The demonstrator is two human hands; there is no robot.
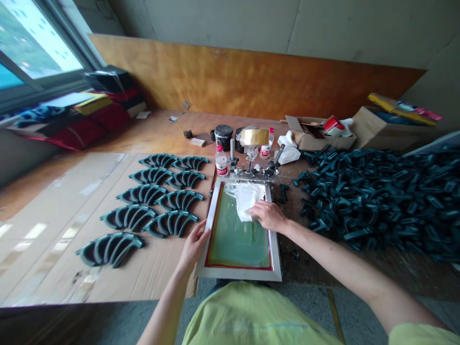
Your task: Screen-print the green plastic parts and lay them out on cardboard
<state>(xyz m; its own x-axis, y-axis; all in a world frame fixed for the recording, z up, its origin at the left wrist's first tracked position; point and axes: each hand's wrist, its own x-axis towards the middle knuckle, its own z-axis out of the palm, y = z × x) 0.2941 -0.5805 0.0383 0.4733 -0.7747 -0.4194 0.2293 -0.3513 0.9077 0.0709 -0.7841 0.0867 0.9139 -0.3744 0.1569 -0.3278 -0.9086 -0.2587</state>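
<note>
Surface fills the middle of the frame, with a heap of dark green parts at right, probably just for easy reach. Framed screen sits lower centre, square to the body. Left grip touches its left rail, likely steadying it; can't tell if it's clamped. Right grip pinches a white cloth-like thing up top, I guess for control.

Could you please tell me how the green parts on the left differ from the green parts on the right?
The left parts lie in orderly rows; the right parts lie in a jumbled heap. The left parts spread over cardboard in fan-like clusters, while the right parts overlap at many angles. Both are dark green.
</note>
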